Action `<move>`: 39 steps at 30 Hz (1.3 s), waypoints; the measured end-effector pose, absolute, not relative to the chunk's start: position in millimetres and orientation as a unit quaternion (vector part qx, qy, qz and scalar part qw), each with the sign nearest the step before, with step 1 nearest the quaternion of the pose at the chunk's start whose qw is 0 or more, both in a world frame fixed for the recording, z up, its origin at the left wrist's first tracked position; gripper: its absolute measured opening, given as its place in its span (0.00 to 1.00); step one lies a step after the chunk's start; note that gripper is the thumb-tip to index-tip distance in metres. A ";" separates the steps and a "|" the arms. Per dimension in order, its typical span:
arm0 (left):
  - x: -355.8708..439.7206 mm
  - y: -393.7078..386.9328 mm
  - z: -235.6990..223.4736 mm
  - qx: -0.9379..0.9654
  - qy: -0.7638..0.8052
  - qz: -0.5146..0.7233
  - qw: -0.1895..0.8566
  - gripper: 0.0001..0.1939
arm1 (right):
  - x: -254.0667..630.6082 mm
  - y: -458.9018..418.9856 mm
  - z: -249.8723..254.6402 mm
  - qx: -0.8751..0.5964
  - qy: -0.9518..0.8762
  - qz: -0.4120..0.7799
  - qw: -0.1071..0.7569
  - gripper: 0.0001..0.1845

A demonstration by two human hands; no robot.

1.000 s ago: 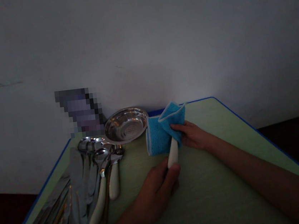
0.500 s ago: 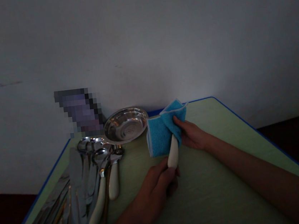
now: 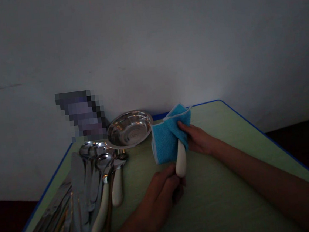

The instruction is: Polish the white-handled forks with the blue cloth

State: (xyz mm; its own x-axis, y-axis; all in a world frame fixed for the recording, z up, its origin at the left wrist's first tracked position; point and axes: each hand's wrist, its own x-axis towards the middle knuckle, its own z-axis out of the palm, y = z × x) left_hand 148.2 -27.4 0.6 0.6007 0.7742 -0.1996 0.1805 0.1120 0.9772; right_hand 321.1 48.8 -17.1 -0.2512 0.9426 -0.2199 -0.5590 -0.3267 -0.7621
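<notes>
Over the tabletop, my right hand grips the blue cloth around the white-handled utensil; my left hand meets the utensil's end (clasping or not, I can't tell). Apparently wiping; next calls for steady support.

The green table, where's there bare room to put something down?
On the table, one bare patch lies between the right forearm and the blue right edge. Another lies at the near side, between the left hand and right forearm. The left side is crowded with cutlery, the metal bowl behind it; the right hand and blue cloth take the middle.
</notes>
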 end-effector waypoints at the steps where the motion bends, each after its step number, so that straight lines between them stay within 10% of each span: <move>1: 148.0 -27.6 0.0 0.623 0.379 0.234 0.643 0.13 | 321.2 48.6 -17.0 -0.342 -0.280 0.740 0.507 0.15; 39: 148.7 -28.4 13.1 0.706 0.386 0.188 0.564 0.14 | 322.4 51.9 -20.6 -0.351 -0.263 0.741 0.509 0.14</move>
